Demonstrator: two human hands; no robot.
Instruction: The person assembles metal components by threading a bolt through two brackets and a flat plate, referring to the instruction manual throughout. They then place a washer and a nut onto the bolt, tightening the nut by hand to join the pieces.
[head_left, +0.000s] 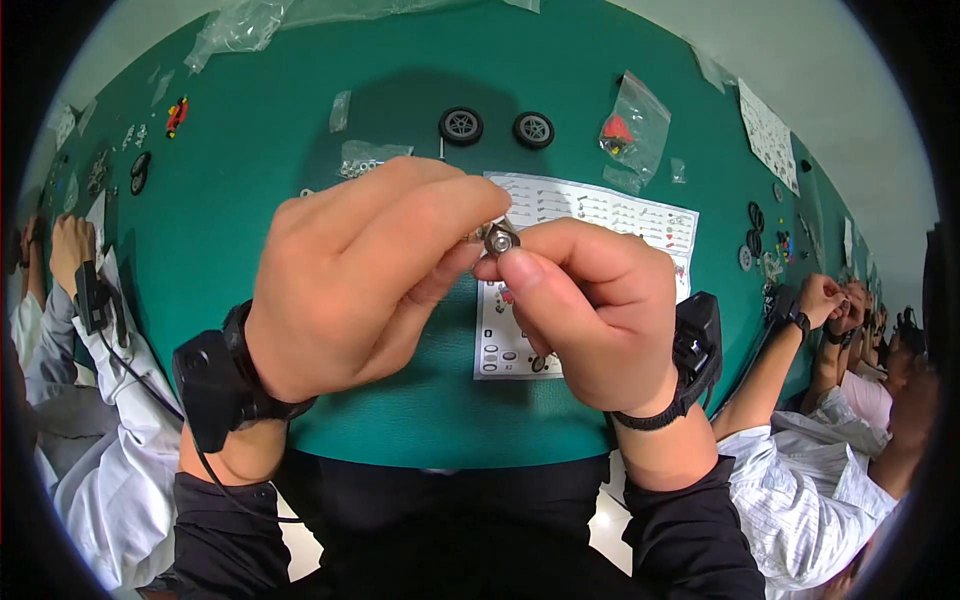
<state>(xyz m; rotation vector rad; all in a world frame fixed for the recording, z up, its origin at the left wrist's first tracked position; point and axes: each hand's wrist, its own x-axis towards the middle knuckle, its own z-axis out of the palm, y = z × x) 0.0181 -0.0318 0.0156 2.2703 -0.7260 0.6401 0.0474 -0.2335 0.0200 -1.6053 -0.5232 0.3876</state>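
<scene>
Between my two hands is a small silvery metal part with a nut (502,240) facing me. My left hand (345,275) pinches it from the left, and its bent fingers hide much of that side. My right hand (605,305) grips the nut end between thumb and forefinger. Beneath the hands lies a printed instruction sheet (650,222), partly covered by the right hand. Just beyond the left hand is a clear bag of small metal nuts (370,157), with a thin screw (442,148) beside it.
Two black wheels with grey hubs, a left wheel (461,126) and a right wheel (534,130), lie farther back on the green table (400,430). A clear bag (640,125) holds red pieces. Other people's hands and parts appear at both sides.
</scene>
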